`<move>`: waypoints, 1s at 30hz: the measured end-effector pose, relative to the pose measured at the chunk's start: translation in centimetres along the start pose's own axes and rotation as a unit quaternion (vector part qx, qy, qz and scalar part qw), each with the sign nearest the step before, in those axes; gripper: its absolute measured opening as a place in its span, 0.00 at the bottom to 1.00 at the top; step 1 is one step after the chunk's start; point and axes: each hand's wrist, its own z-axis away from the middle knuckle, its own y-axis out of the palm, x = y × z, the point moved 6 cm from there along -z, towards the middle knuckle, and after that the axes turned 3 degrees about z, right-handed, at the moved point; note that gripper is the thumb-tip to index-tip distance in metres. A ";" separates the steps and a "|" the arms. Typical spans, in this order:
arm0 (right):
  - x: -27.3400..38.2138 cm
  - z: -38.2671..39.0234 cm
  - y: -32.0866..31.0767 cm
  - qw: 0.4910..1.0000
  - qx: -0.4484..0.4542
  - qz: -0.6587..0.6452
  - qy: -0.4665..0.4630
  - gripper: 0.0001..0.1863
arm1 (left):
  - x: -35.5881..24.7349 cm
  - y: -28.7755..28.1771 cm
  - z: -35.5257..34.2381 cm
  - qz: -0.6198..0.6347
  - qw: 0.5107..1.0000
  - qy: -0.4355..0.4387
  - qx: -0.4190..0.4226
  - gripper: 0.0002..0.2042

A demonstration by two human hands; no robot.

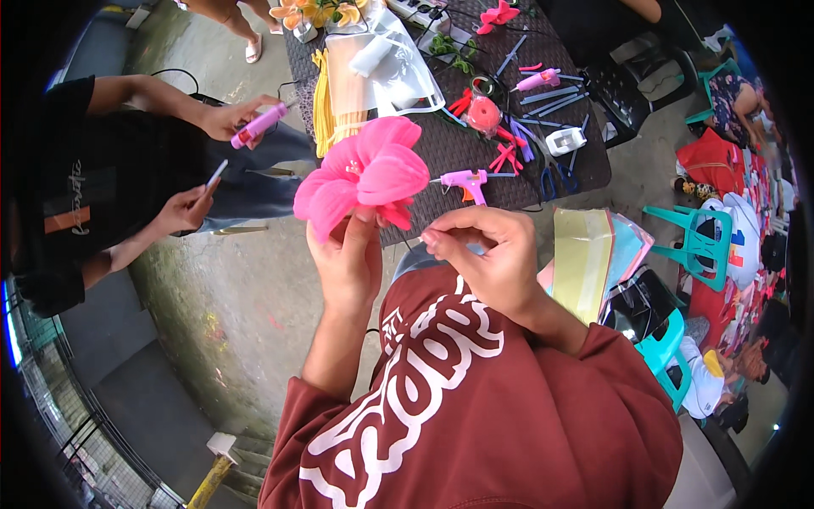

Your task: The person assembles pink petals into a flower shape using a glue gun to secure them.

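Note:
A bright pink artificial flower (369,174) with broad fuzzy petals is held up in front of me. My left hand (348,254) grips it from below, thumb and fingers closed around its base. Just to the right, my right hand (487,254) is in a pinch, its thumb and forefinger pressed together. A thin dark stem or wire seems to run between the flower and these fingertips; what they hold is too small to make out. Beyond the right hand a pink-purple glue gun (465,182) lies on the table's near edge.
On the dark woven table (407,140) lie yellow pipe cleaners (322,102), a clear plastic bag (386,64), scissors (558,180) and another glue gun (538,80). A person (110,187) at left holds a pink glue gun (259,125). Teal chairs (699,242) stand at right.

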 end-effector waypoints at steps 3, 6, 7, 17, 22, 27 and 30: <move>-0.3 -0.3 -0.1 1.000 -0.001 -0.013 0.022 0.06 | -0.4 0.3 0.0 -0.009 0.999 0.013 -0.034 0.06; -0.1 -0.7 -0.1 0.999 0.003 -0.023 0.025 0.08 | -0.7 0.1 0.0 -0.011 0.999 0.019 -0.047 0.07; -0.1 -0.8 -0.1 0.999 0.000 -0.041 0.026 0.09 | -0.7 0.1 0.0 -0.012 0.998 0.021 -0.050 0.08; 0.6 -1.3 0.3 0.990 -0.035 -0.126 -0.045 0.21 | -0.3 -1.6 1.4 -0.100 0.993 0.004 -0.067 0.15; 0.5 -0.4 1.1 0.987 -0.051 -0.136 -0.068 0.25 | -0.6 -0.3 2.4 -0.194 0.980 0.030 -0.037 0.17; 1.2 -0.3 0.8 0.995 0.000 -0.040 -0.094 0.23 | -1.3 0.2 3.1 -0.230 0.970 0.061 -0.046 0.15; 0.9 -0.1 0.9 0.996 0.011 -0.034 -0.078 0.20 | -1.4 0.4 3.3 -0.227 0.970 0.073 -0.053 0.15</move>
